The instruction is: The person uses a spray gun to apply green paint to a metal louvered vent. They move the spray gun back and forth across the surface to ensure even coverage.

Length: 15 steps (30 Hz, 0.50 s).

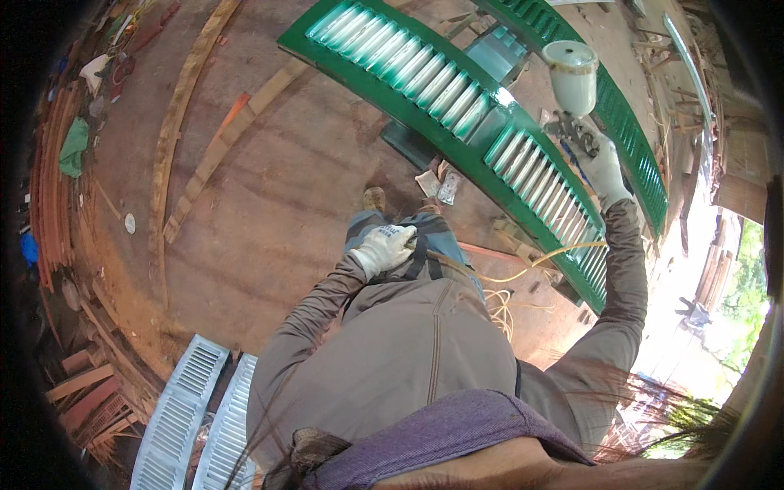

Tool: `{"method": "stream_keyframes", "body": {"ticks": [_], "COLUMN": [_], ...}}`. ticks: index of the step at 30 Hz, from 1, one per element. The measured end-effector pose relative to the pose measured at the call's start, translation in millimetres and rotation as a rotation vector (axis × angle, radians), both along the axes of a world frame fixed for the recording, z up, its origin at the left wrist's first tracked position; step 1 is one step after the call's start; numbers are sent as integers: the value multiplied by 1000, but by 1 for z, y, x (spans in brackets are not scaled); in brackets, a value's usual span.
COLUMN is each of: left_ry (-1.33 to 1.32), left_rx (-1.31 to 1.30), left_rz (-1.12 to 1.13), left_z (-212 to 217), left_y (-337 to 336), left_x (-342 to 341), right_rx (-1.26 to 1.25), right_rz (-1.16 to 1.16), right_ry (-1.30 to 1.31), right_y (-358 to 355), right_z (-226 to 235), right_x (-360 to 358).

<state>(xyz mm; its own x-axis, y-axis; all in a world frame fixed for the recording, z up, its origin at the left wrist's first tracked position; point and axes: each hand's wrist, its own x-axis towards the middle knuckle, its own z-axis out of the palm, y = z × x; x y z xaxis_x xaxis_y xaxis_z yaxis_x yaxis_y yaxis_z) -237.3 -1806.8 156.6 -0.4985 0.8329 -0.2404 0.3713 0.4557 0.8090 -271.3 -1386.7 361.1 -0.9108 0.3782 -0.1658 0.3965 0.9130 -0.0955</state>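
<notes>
My right hand [607, 173], in a whitish glove, is wrapped round a paint spray gun [578, 137] with a white cup [572, 86] on top. Gun and hand are over the right side of a long louvered panel [469, 163]. That panel has a dark green frame; its slats are partly green, partly pale. My left hand [384, 249], gloved too, is closed at my waist beside a dark strap [418, 255]; what its fingers hold, if anything, is hidden. A thin yellow hose [539, 259] runs from near my waist toward my right forearm.
Another green louvered panel [633, 159] lies beyond the first. Pale louvered panels [181, 408] stand behind me at lower left. Long wooden planks [175, 122] lie on the brown floor [269, 220]. Stacked boards [53, 180] line the left edge; looped hose [502, 314] lies near my right side.
</notes>
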Motion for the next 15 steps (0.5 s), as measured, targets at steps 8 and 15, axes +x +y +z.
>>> {"method": "stream_keyframes", "body": {"ticks": [8,15], "left_ry": [-48,25], "left_rx": [-49,-39], "left_rz": [-14,-33], "left_z": [10,-3], "left_y": [-20,-19], "left_x": [-8,-8], "right_rx": [-814,-329], "right_rz": [-69,23], "right_ry": [-99,261], "right_y": [-43,-19], "right_z": [23,-5], "right_x": [22,-2]}}
